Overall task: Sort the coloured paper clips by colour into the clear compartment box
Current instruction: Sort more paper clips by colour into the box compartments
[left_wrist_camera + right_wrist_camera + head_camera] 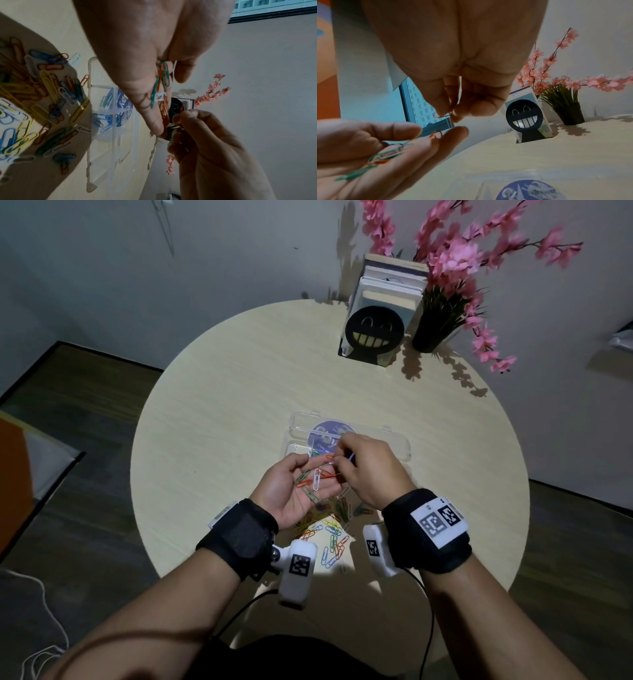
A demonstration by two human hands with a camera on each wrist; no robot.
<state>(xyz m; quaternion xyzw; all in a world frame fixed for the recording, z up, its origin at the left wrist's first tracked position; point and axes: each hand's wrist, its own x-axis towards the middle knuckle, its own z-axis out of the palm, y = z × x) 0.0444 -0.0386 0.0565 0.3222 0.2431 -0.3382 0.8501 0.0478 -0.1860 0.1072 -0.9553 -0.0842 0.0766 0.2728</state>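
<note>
My left hand lies palm up above the table, its fingers relaxed, carrying several clips: a white clip, green clips and orange clips. My right hand hovers over the left fingertips and pinches a red paper clip between thumb and forefinger. Just behind both hands sits the clear compartment box with a blue round label. One compartment holds green clips, the one beside it blue clips. A mixed pile of coloured clips lies on the table under my wrists.
At the back of the round wooden table stand a black smiley-face bookend with books and a black vase of pink flowers. The table's near edge runs just below my wrists.
</note>
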